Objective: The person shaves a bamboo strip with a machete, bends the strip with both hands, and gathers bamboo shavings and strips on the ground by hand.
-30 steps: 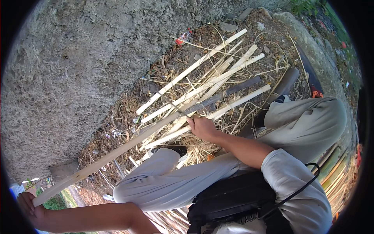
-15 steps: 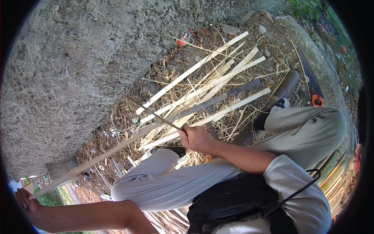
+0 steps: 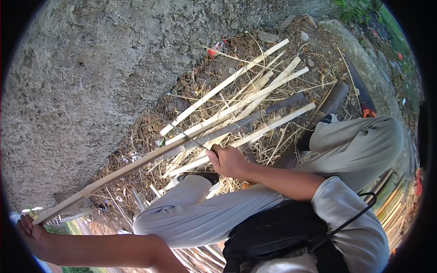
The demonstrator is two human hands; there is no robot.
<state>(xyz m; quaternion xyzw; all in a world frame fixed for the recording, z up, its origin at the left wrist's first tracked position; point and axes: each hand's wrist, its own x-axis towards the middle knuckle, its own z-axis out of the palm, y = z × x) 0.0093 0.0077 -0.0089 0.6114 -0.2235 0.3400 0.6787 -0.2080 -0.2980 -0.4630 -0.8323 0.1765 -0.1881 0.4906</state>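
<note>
Right hand (image 3: 229, 162) is wrapped round the handle of a thin, dark metal knife (image 3: 195, 142), blade crossing the long, flat, pale-brown wooden strip (image 3: 123, 171) that runs from lower left to mid-frame. Left hand (image 3: 34, 235), lower left, has that strip's end gripped. My worry: too steep a blade angle could dig in and split it, or the far end could rock on those loose cream wooden strips (image 3: 284, 82) and skid the edge toward the grey-trousered knee (image 3: 148, 223), lower left.

Nothing legible — only partly hidden dark lettering (image 3: 298, 251) on the shirt (image 3: 350, 214).
</note>
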